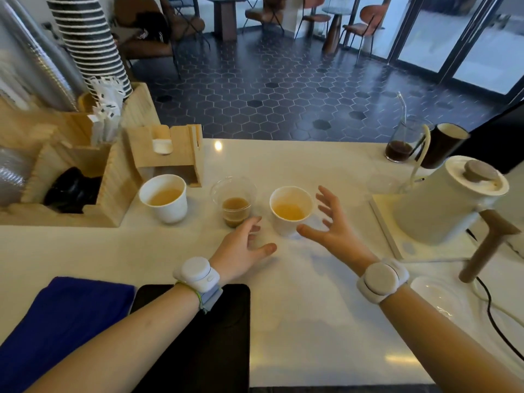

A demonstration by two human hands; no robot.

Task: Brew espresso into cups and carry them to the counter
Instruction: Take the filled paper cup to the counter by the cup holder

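White counter mid-frame holds three cups in a row: paper cup, clear cup, paper cup. I see my left hand and right hand spread wide, empty, just beside them.

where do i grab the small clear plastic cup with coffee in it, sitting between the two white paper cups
Grip the small clear plastic cup around its side wall, above the coffee line and below the rim. It stands upright and open-topped, so no top grip. Come from the near side with the left hand, already open just in front of it. The white paper cups on either side leave gaps for fingers.
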